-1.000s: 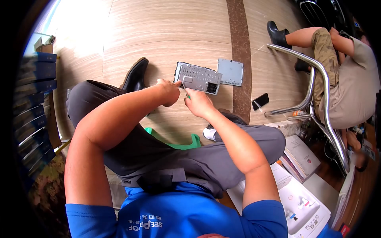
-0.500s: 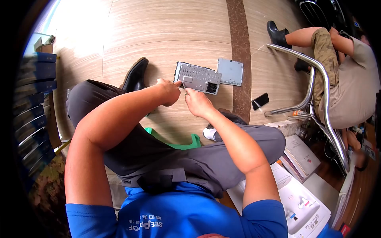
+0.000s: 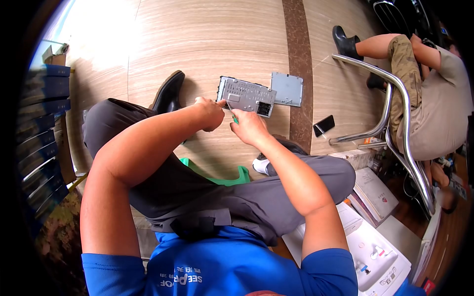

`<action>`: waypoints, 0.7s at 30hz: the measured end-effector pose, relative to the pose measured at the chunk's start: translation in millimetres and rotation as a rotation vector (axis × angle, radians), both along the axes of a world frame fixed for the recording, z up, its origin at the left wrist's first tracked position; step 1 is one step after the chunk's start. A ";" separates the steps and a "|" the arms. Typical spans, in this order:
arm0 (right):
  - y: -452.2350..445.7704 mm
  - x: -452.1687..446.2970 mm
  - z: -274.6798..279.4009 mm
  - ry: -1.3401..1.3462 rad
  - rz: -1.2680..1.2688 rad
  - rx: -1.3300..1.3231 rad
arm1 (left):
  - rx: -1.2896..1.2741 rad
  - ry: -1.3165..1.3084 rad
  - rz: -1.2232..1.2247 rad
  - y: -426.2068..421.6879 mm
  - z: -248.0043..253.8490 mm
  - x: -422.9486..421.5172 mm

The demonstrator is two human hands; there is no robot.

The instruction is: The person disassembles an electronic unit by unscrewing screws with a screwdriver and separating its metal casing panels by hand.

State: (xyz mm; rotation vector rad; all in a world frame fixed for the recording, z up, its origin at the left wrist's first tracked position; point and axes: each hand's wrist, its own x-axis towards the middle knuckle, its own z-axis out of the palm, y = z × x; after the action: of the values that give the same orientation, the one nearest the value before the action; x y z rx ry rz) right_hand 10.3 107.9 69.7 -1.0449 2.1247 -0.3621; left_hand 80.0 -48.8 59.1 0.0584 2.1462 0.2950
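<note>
A silver metal unit (image 3: 245, 96) with slots and a black connector block lies on the floor in front of me. My left hand (image 3: 211, 114) is at its near left corner, index finger stretched to the edge and the other fingers curled; what they hold, if anything, is hidden. My right hand (image 3: 248, 126) is closed on a screwdriver (image 3: 235, 118) with a green handle, its thin shaft reaching the unit's near left edge. A flat grey metal plate (image 3: 287, 89) lies against the unit's right end.
A phone (image 3: 324, 126) lies on the floor to the right. Beyond it are a chair's metal frame (image 3: 408, 108) and a seated person (image 3: 434, 108). A green object (image 3: 231, 181) sits between my legs. Blue boxes (image 3: 55, 89) are stacked at left, with a white box (image 3: 375, 256) at lower right.
My right hand has shifted slightly around the screwdriver, and its green handle shows again after being mostly hidden half a second ago. The unit and my left hand have stayed in place.
</note>
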 end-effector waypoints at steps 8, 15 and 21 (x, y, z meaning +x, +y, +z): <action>-1.9 -0.1 -8.5 -0.051 -0.069 0.015 | 0.007 -0.005 0.008 -0.1 0.3 -0.6; -0.2 0.5 -14.8 -0.103 -0.080 -0.051 | 0.007 -0.016 0.009 -0.4 1.1 -0.7; -0.3 -0.5 -16.8 -0.124 -0.089 -0.036 | 0.005 -0.008 0.003 -0.3 -3.1 0.5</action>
State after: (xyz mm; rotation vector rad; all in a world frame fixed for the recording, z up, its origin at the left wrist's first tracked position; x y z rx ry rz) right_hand 9.8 107.6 52.9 -0.9259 2.0637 -0.4969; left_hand 80.5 -49.1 56.1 0.0562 2.1381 0.3020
